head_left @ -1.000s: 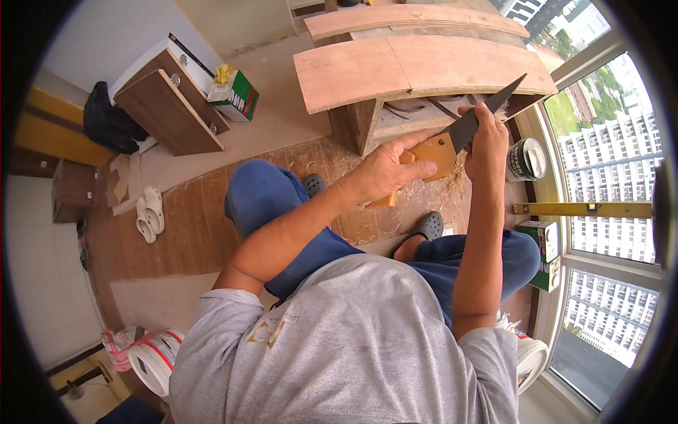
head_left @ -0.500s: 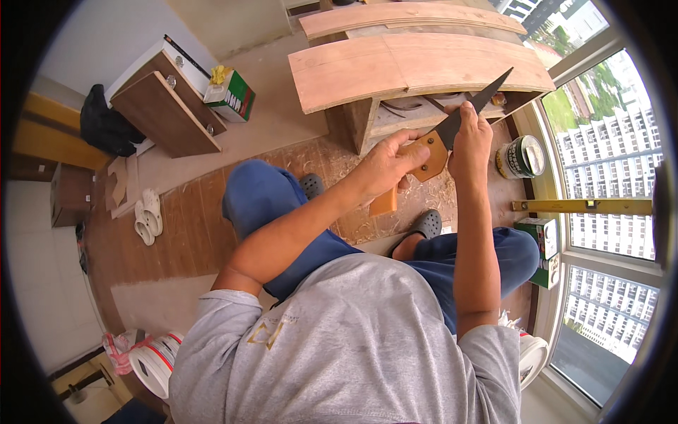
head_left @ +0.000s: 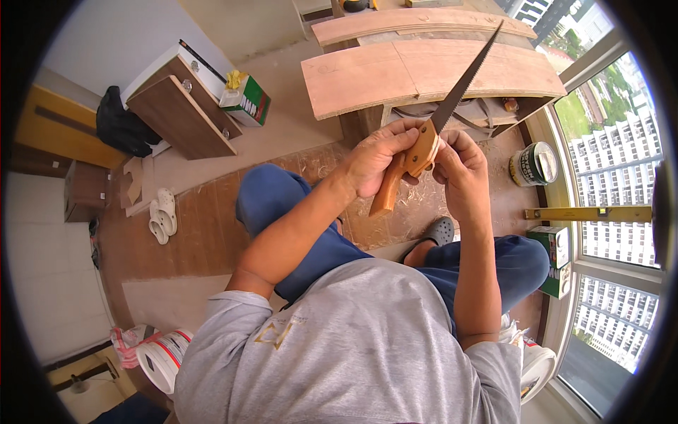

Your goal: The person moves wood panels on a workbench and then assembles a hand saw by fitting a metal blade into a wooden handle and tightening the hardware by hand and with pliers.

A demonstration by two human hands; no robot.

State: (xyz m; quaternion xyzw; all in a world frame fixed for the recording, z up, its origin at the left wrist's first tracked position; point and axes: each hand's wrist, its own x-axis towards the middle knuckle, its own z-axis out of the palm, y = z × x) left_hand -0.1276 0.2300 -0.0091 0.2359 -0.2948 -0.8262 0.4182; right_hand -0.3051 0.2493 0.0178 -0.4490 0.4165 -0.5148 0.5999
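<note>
Currently | handsaw [head_left: 422, 147] between one and two o'clock | left hand [head_left: 376, 157] grips handle [head_left: 390, 189]; right hand [head_left: 463, 174] curled beside blade [head_left: 459, 88] base, hold unclear | apparently checking saw | next move calls for avoiding teeth [head_left: 472, 80]

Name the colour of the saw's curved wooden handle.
The curved wooden handle is orange-brown, seen best in the head view.
</note>
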